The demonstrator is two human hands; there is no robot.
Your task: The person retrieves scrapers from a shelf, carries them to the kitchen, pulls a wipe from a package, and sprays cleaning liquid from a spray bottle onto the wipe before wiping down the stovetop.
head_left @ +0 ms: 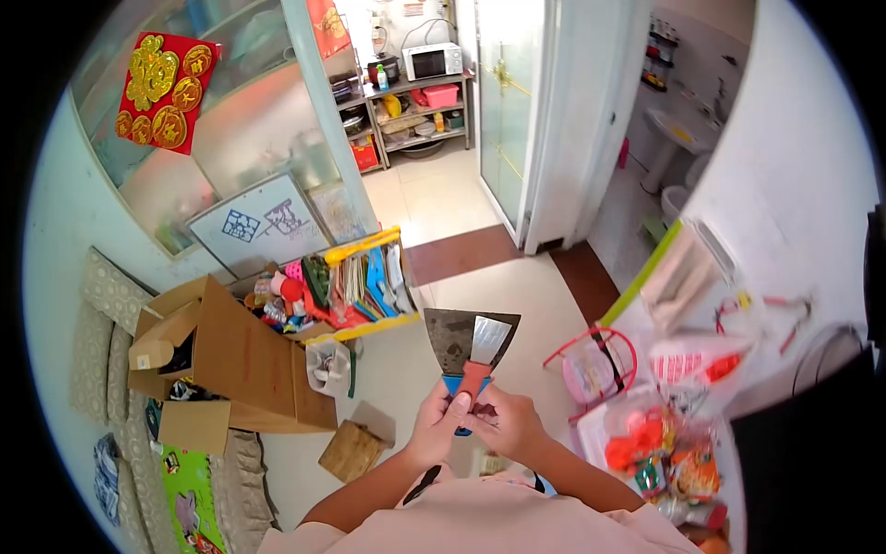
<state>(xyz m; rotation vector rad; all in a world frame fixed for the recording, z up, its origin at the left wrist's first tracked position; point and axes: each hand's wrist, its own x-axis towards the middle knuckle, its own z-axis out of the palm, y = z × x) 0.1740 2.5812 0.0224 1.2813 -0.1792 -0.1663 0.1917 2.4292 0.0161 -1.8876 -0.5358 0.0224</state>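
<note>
Two putty knives are held together in front of my body, blades pointing away from me. The larger putty knife (448, 338) has a wide, dark, stained blade and a blue handle. On top of it lies a smaller putty knife (489, 338) with a narrow shiny blade and a red handle. My left hand (437, 427) is closed round the handles, its thumb on the red one. My right hand (509, 423) is closed at the other side of the handles; its fingers are partly hidden.
An open cardboard box (249, 355) stands at left by a patterned sofa (101, 383). Behind it is a yellow-edged bin (374, 328) of books and toys. A small wooden stool (353, 451) sits on the floor. At right are a pink-seated chair (591, 369) and a cluttered table (595, 429).
</note>
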